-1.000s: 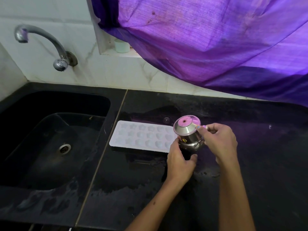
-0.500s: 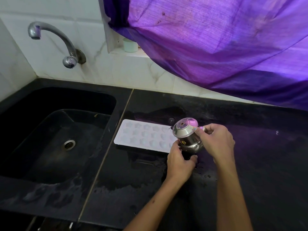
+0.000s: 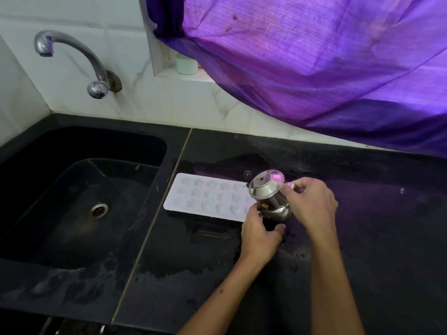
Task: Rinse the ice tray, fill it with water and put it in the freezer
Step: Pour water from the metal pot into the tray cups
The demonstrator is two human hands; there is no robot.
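Head: ice tray left of grip

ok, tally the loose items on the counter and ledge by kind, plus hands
ice tray: 1
steel pot: 1
pale cup on ledge: 1
hands: 2, left hand and right hand, both holding the pot
Total: 5

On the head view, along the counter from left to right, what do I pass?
Sink drain → white ice tray → left hand gripping the base of the steel pot, tipped over the tray's right end → right hand holding the pot near its rim.
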